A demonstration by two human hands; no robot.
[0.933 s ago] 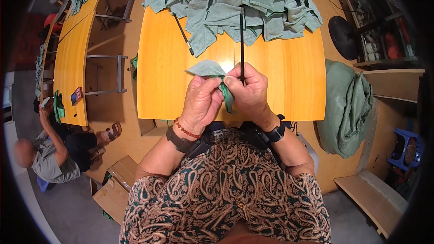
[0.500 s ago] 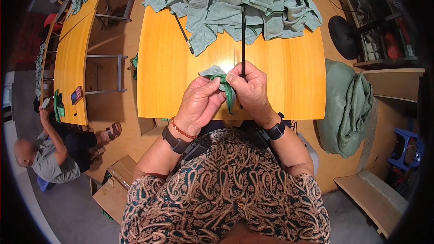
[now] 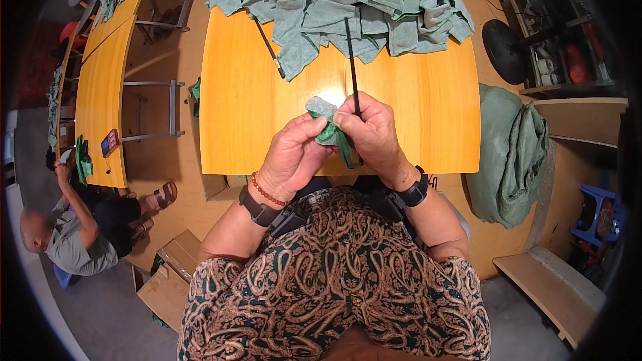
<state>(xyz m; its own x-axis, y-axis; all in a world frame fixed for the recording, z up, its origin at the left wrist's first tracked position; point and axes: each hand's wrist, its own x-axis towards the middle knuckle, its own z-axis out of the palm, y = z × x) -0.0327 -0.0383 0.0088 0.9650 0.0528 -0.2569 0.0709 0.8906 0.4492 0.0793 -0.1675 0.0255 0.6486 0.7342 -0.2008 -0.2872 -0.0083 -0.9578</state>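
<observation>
Just above the table's near edge, my left hand (image 3: 292, 154) pinches a small green cloth piece (image 3: 328, 135) between thumb and fingers. Part of the cloth shows a pale grey-green side, and a bright green strip hangs down from it. My right hand (image 3: 372, 132) is closed, its thumb pressed against the cloth's right side. That same hand grips a thin black rod (image 3: 352, 60), which sticks up past the fingers toward the far side. The fingertips hide where cloth and rod meet. A large pile of grey-green cloth pieces (image 3: 374, 0) covers the table's far end.
On the yellow wooden table (image 3: 247, 107) lies a second black rod (image 3: 269, 48), touching the pile. A large green sack (image 3: 506, 160) stands at right, near a black fan (image 3: 503, 52). At left, a seated person (image 3: 80, 241) works by another table (image 3: 100, 107); a cardboard box (image 3: 167, 274) lies nearby.
The black rod's far end has tilted left and come a little nearer. The cloth between my fingers has turned, showing a more rounded pale end. Both hands keep nearly the same place.
</observation>
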